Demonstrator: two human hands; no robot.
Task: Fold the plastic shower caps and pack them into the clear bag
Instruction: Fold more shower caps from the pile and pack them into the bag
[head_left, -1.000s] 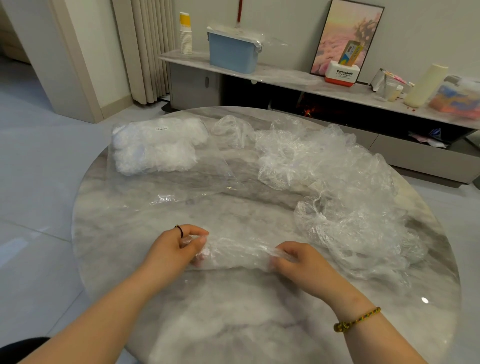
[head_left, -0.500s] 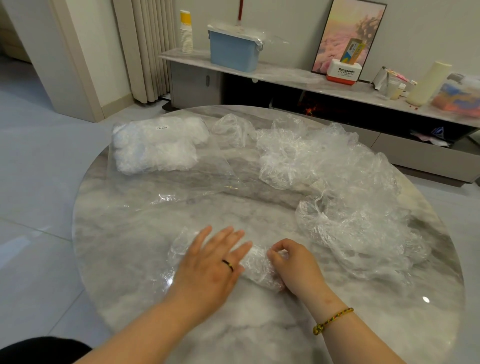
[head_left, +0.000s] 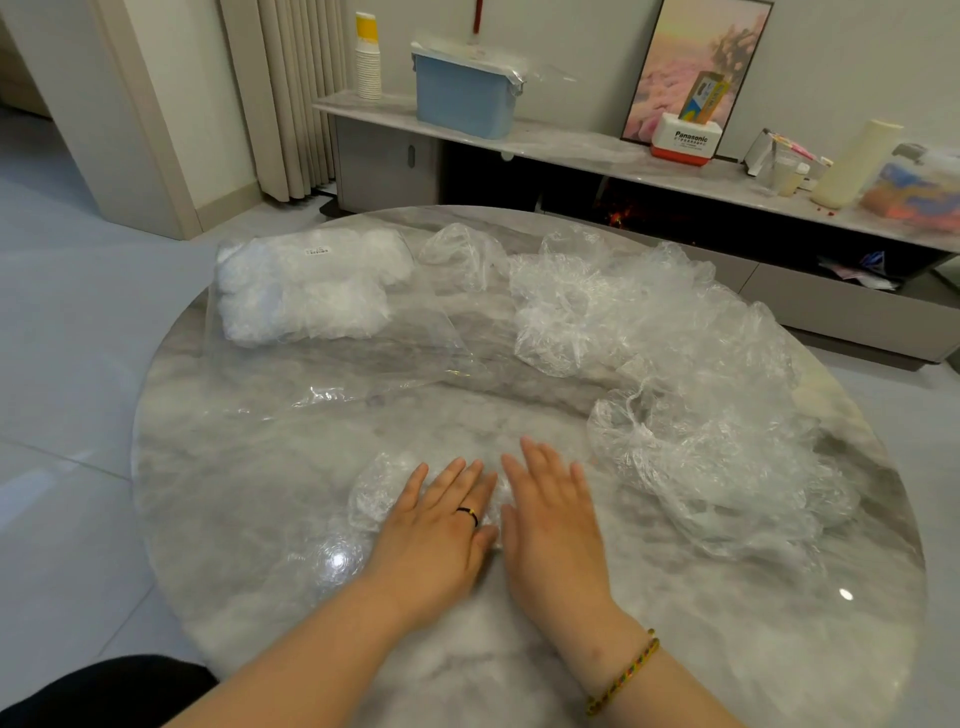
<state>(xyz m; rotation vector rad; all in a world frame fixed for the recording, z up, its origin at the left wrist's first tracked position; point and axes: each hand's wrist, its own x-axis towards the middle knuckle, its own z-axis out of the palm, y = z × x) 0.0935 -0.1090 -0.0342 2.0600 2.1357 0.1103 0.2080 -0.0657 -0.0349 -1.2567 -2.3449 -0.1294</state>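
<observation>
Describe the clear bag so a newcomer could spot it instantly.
Start at the round marble table and look to its far left. The clear bag lies flat, white folded shower caps bunched inside under a small label; the loose caps to its right are crumpled and unbagged.

We read the bench (head_left: 260, 519) as grey-white marble-look stone, polished and glossy, with lamp glints. The nearest shower cap (head_left: 374, 493) is thin clear plastic film, heavily crinkled and shiny. The loose cap pile (head_left: 701, 457) is the same wrinkled film. The clear bag (head_left: 426, 332) is smoother glossy plastic sheet, and the folded caps (head_left: 306, 291) inside look milky white. Our bracelet (head_left: 626, 670) is woven cord, matt. The blue bin (head_left: 462, 96) is smooth plastic. The floor (head_left: 62, 364) is pale glossy tile.
</observation>
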